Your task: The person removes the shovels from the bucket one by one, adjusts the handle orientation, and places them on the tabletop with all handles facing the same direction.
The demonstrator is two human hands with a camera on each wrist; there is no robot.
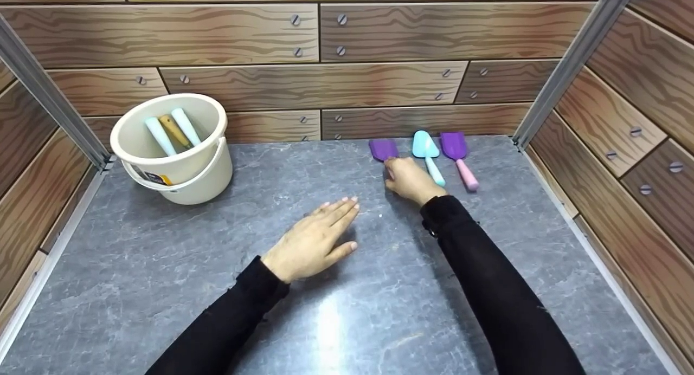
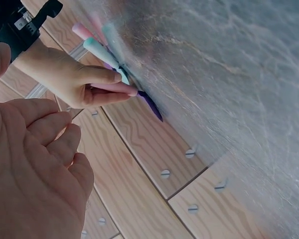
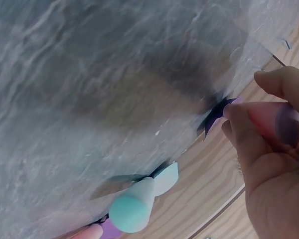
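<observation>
Three small plastic toy shovels are laid side by side at the far edge of the grey marble-patterned surface (image 1: 162, 288), just before the wood-patterned back wall (image 1: 379, 82), each with its blade toward the wall and its handle pointing back toward the person. The leftmost, a purple toy shovel with a pink handle (image 1: 383, 149), is the one taken in hand: the right hand (image 1: 410, 180) is closed over its handle, and in the right wrist view the pink handle is seen pinched between thumb and curled fingers (image 3: 261, 127), so that only the purple blade shows beyond the knuckles in the head view. Its long axis runs from the wall toward the wrist, slightly slanted, and the blade lies ahead of the hand. Just to the right, the turquoise toy shovel with a pale blue handle (image 1: 425, 153) is lying touching or nearly touching the same hand, and beyond it the second purple shovel with a pink handle (image 1: 458, 157) is a little apart. The left hand (image 1: 314, 242) is laid flat on the surface with straight, spread fingers, holding nothing, nearer the person and well short of the shovels. A cream plastic bucket (image 1: 206, 174) with several handles standing in it is set well apart at far left.
</observation>
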